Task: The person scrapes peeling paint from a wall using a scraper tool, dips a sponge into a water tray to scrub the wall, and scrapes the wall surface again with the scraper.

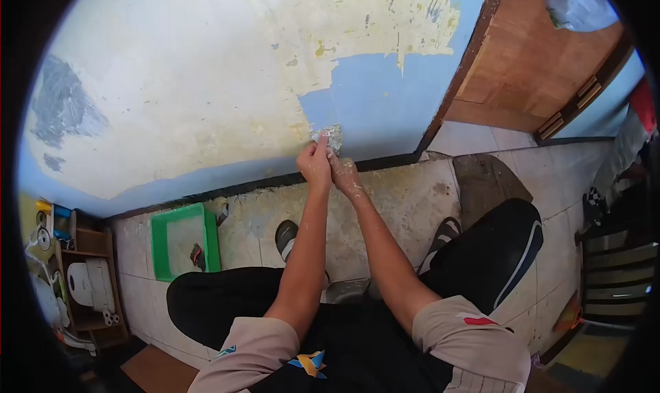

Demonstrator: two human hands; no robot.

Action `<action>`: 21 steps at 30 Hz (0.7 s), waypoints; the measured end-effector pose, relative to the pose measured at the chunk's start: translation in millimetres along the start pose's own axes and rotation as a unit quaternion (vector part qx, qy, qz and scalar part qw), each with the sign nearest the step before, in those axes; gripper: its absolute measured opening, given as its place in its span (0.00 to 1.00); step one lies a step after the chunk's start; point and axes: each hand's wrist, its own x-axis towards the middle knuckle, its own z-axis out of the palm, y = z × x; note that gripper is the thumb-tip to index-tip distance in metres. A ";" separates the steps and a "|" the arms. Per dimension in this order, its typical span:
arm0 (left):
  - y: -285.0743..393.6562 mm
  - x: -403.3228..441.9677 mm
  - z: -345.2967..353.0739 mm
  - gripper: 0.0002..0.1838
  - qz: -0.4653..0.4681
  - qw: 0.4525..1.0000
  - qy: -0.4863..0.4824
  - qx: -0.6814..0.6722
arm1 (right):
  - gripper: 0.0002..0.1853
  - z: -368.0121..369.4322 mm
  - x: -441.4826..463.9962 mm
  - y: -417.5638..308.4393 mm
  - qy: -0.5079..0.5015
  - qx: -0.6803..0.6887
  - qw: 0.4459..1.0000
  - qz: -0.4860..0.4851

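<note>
A paint scraper point(335, 136), its flat blade crusted with pale paint residue, lies against the lower wall at the edge of the remaining blue paint. My right hand point(346, 175) is closed around its handle, which the fingers mostly hide. Beside it, my left hand point(315, 166) is also closed on the scraper, with a finger or thumb pressed along the blade. White flecks cover both hands and forearms. The wall point(206, 70) is mostly stripped to a cream layer, and blue paint point(385, 97) stays to the right and along the bottom.
A green tray point(212, 240) holding a small dark red-and-black item point(198, 257) sits on the tiled floor to the left. Further left stands a wooden shelf point(93, 242). A wooden door point(533, 56) is at the upper right, and a dark slatted rack point(619, 276) at the right.
</note>
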 end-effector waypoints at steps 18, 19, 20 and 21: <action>13.2 -2.9 0.0 0.24 0.002 1.000 0.008 0.009 | 0.35 3.2 -12.4 -6.9 -0.014 0.082 0.996 -0.011; 18.1 -1.3 1.3 0.24 0.008 1.000 0.016 0.018 | 0.35 3.8 -13.3 -12.2 -0.005 0.094 0.995 -0.026; 22.9 2.7 2.4 0.24 0.008 1.000 0.017 0.019 | 0.35 3.2 -9.0 -19.1 -0.007 0.095 0.995 -0.026; 38.6 3.9 7.3 0.23 0.015 0.999 0.000 -0.028 | 0.35 -0.3 0.5 -24.1 -0.006 0.089 0.994 -0.061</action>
